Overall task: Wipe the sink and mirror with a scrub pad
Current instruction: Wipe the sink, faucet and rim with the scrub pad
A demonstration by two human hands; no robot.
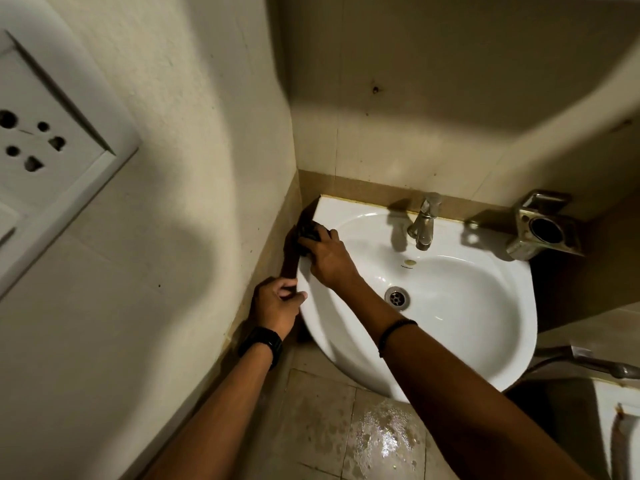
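My right hand [327, 258] presses a dark scrub pad [309, 236] onto the left rear rim of the white sink [467, 341], fingers curled down over the pad, close to the corner where the two walls meet. The pad is mostly hidden under my fingers; only a dark bit shows at the fingertips. My left hand [277, 304] sits at the sink's left outer edge, fingers bent and loosely closed, thumb touching the rim; I can't tell if it has anything in it. Black watch [260, 344] on my left wrist, thin dark band [394, 332] on my right forearm. Metal tap [424, 221] stands at the back of the basin, drain [397, 297] in the middle of the bowl. A metal holder [543, 226] is fixed to the wall to the right of the sink. White socket plate [41, 140] on the left wall. Wet patch [384, 434] on the floor tiles below the sink. Mirror is not in view.
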